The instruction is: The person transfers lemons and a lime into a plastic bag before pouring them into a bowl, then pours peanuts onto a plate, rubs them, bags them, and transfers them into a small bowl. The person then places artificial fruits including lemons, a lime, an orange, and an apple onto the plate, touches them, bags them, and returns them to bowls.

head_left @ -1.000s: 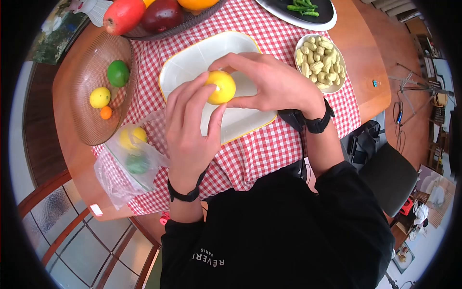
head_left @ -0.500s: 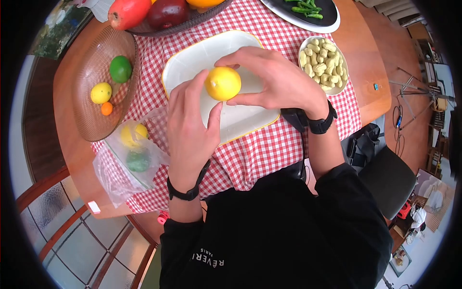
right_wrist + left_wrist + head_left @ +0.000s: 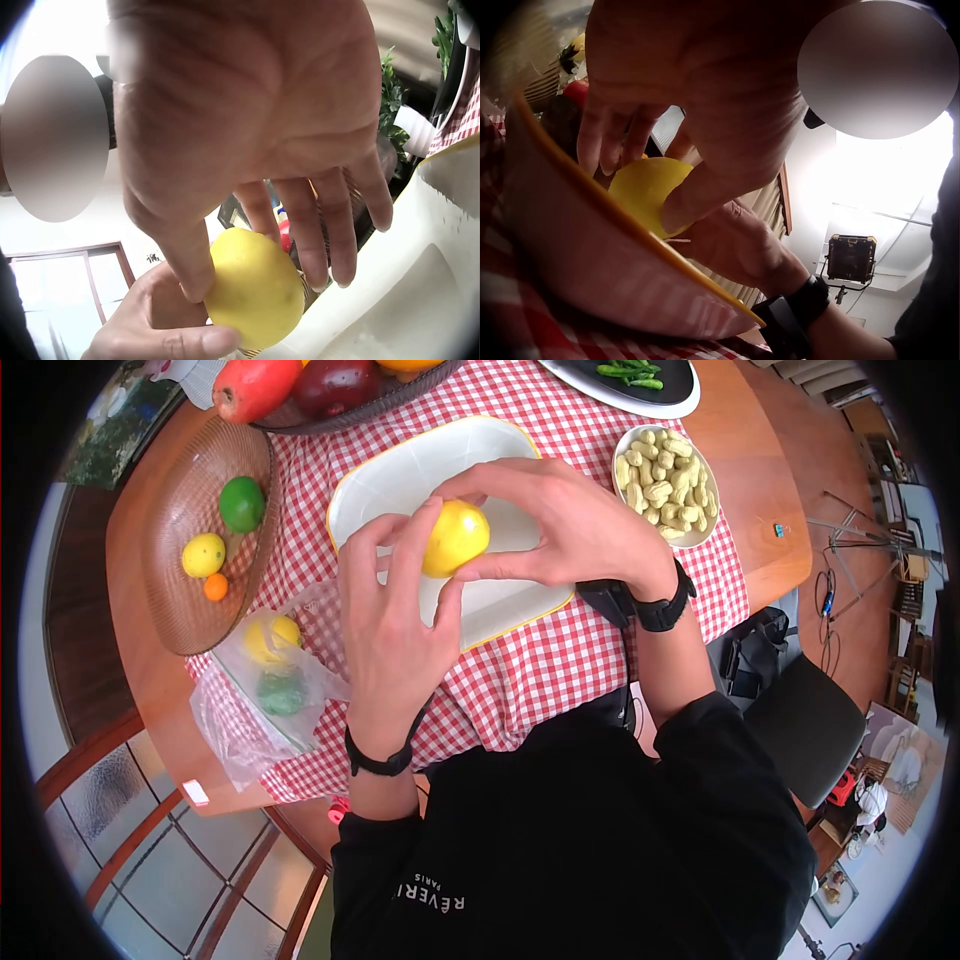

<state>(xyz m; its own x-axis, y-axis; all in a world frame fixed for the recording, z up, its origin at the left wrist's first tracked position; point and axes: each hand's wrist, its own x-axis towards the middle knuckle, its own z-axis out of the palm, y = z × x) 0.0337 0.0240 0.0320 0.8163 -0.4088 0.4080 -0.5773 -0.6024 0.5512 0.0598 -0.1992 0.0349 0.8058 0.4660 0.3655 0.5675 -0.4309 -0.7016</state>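
A yellow lemon [image 3: 457,538] is held between both hands, over a white dish [image 3: 505,622] with a yellow rim. From the left, the left hand [image 3: 395,625] pinches it between thumb and fingers; its thumb lies on the lemon's near side in the left wrist view. On the other side, the right hand [image 3: 580,525] grips the fruit with thumb and index finger. The right wrist view shows the right thumb against the lemon [image 3: 255,289], the other right fingers stretched out past it, and the left thumb at its lower edge.
A clear ribbed bowl [image 3: 165,510] holds a green fruit, a yellow fruit and a small orange one. Near it lies a plastic bag [image 3: 230,710] with fruit inside. Peanuts [image 3: 665,485] fill a bowl at right; green peppers [image 3: 630,374] lie on a dark plate behind.
The lemon has turned between the fingers: its pale tip, facing up and left half a second ago, is out of sight now. Both hands stay over the dish.
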